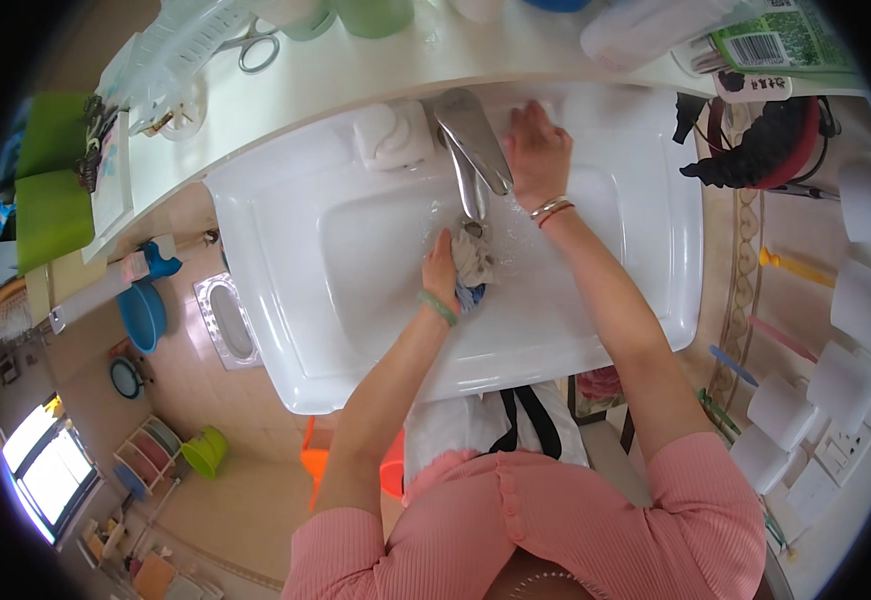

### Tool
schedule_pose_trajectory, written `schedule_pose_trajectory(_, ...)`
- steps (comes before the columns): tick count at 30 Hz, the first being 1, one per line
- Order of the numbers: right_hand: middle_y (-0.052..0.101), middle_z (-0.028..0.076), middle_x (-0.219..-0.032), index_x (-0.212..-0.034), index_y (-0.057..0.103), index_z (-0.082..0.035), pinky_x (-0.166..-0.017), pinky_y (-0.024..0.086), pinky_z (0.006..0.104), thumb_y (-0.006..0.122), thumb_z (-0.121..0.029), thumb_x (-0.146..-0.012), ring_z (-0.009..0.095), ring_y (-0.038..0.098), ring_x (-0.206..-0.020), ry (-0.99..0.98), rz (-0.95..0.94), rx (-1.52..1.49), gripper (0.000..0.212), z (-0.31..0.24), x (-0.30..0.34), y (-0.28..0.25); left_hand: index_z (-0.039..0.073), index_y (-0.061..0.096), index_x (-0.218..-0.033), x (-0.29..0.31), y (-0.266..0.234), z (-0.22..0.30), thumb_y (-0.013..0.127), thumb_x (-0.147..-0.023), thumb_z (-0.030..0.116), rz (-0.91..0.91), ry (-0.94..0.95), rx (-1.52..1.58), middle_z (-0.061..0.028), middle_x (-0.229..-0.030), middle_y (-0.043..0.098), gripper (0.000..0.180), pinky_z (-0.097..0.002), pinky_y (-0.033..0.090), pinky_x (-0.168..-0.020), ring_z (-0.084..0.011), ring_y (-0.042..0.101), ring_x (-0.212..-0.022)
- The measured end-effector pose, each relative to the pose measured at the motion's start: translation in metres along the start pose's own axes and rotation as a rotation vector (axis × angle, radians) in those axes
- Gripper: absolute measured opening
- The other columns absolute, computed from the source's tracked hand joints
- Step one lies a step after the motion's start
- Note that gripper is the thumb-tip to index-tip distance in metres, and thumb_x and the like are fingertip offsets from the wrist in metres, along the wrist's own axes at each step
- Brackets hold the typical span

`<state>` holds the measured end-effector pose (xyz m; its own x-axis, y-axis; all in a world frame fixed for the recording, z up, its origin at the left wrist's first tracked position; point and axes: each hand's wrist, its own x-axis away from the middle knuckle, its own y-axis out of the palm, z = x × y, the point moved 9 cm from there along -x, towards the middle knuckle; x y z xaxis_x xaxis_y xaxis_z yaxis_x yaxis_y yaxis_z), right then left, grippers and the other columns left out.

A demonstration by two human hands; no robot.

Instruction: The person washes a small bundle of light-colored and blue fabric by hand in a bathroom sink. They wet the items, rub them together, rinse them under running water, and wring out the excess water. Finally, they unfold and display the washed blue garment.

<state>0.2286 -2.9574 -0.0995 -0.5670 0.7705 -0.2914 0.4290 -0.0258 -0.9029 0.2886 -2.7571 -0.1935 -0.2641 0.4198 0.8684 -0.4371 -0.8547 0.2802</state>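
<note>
Inside the white washbasin (376, 260), my left hand (441, 270) is closed around a wet, bunched cloth (475, 258), off-white with a blue striped end. The cloth sits right below the spout of the metal faucet (471, 140), with water drops around it. My right hand (538, 150) is at the back rim, just right of the faucet. Its fingers are blurred and point away from me, so whether they grip anything cannot be made out. A white, shell-shaped soap dish (394, 135) stands on the rim left of the faucet.
A white shelf (306, 105) runs behind the basin, bearing scissors (258, 48), bottles and a green package (786, 45). A black and red corded item (771, 145) hangs at right, beside white wall holders (846, 385). On the floor at left are a blue basin (143, 316) and a green bucket (206, 452).
</note>
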Motion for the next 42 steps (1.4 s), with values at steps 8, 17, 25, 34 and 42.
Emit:
schedule_pose_trajectory(8, 0.052, -0.002, -0.13, -0.125, 0.05, -0.009, -0.098, 0.028, 0.0459, 0.045, -0.022, -0.093, 0.02, 0.029, -0.135, 0.016, -0.001, 0.201, 0.035, 0.02, 0.002, -0.007, -0.001, 0.059, -0.102, 0.012, 0.007, 0.013, 0.047, -0.094, 0.032, -0.039, -0.005, 0.014, -0.0091, -0.09, 0.065, 0.037, -0.0337, 0.054, -0.066, -0.0221, 0.066, -0.076)
schedule_pose_trajectory(17, 0.048, 0.009, -0.134, -0.126, 0.048, -0.008, -0.1, 0.027, 0.0414, 0.05, -0.015, -0.088, 0.018, 0.032, -0.133, -0.072, -0.086, -0.009, 0.038, -0.027, 0.002, 0.01, 0.002, 0.057, -0.106, 0.012, -0.006, -0.002, 0.049, -0.093, 0.034, -0.039, -0.059, 0.0, -0.0075, -0.094, 0.063, 0.035, -0.0328, 0.052, -0.073, -0.0203, 0.063, -0.083)
schedule_pose_trajectory(25, 0.045, 0.009, -0.137, -0.128, 0.047, -0.008, -0.103, 0.025, 0.0502, 0.042, -0.026, -0.093, 0.022, 0.03, -0.135, 0.15, -0.003, 0.153, 0.04, 0.025, 0.002, 0.003, 0.001, 0.059, -0.104, 0.001, -0.017, -0.012, 0.048, -0.093, 0.034, -0.05, -0.045, 0.029, -0.0081, -0.089, 0.065, 0.036, -0.0339, 0.054, -0.066, -0.0212, 0.065, -0.075)
schedule_pose_trajectory(34, 0.05, 0.017, -0.13, -0.123, 0.05, -0.001, -0.104, 0.034, 0.0439, 0.051, -0.006, -0.085, 0.031, 0.045, -0.123, 0.022, 0.009, -0.44, 0.038, -0.038, 0.046, 0.001, 0.001, 0.056, -0.111, 0.01, -0.015, -0.008, 0.047, -0.094, 0.035, -0.047, -0.05, -0.018, -0.0098, -0.102, 0.064, 0.04, -0.0343, 0.052, -0.08, -0.0224, 0.064, -0.09)
schedule_pose_trajectory(42, 0.061, 0.018, -0.114, -0.112, 0.054, 0.009, -0.088, 0.048, 0.037, 0.052, -0.014, -0.092, 0.026, 0.059, -0.104, 0.935, -0.05, -1.923, 0.03, 0.002, 0.05, 0.044, 0.001, 0.055, -0.113, -0.006, -0.028, -0.025, 0.048, -0.094, 0.035, -0.097, -0.103, 0.071, -0.0095, -0.101, 0.064, 0.04, -0.0344, 0.053, -0.079, -0.0229, 0.063, -0.091)
